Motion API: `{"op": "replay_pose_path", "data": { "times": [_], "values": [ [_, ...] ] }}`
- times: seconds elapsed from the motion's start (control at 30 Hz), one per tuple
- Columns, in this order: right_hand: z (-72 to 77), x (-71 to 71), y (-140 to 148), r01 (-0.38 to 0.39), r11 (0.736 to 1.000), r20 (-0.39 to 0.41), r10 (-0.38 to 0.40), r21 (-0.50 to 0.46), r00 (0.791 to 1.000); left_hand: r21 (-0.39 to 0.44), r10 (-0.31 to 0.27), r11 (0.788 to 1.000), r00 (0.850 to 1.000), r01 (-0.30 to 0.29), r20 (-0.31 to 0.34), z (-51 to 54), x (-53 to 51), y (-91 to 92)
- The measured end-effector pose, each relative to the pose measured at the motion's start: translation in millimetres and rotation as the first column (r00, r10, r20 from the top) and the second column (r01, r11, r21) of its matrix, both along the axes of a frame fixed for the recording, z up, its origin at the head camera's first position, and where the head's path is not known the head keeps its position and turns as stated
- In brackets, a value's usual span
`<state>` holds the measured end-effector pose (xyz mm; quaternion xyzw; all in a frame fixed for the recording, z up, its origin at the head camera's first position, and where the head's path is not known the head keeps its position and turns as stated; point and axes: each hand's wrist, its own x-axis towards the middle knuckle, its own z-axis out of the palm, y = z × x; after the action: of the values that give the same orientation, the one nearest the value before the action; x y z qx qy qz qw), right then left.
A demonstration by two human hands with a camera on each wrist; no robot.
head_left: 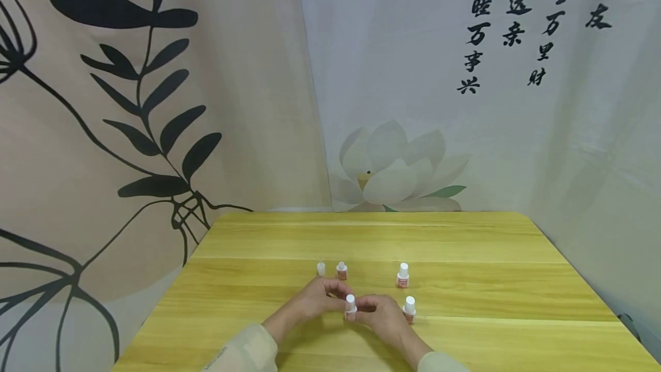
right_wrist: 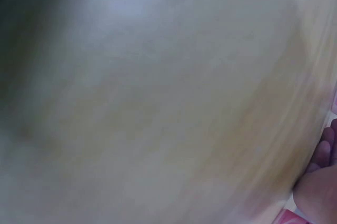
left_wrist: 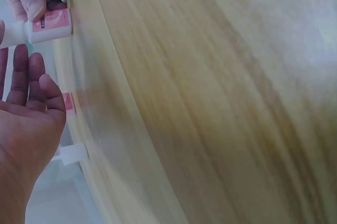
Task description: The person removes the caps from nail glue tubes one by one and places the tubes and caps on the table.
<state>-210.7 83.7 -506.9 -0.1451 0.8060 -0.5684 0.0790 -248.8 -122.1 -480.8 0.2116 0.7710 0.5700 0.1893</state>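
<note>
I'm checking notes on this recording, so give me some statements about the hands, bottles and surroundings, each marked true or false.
1. The right hand pinches a bottle. True.
2. That bottle is upside down. False: its white cap points up.
3. A red-labelled bottle stands beyond the left hand. True.
4. No bottle stands to the right of the pinched one in the head view. False: two do, a farther one and a nearer one.
5. The tabletop is plain black. False: the tabletop is yellowish wood grain.
6. A pale flower is pictured on the backdrop. True.
</note>
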Motion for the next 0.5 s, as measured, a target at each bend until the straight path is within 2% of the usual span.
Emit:
{"op": "replay_pose_path", "data": {
  "times": [0.5],
  "values": [
    [-1.0,-0.7,1.6,-0.005,1.000,0.010,0.006,-0.017,1.000,0.027,-0.018,0.999,1.000,0.018,0.010,-2.3,-0.3,1.3]
  ]
}}
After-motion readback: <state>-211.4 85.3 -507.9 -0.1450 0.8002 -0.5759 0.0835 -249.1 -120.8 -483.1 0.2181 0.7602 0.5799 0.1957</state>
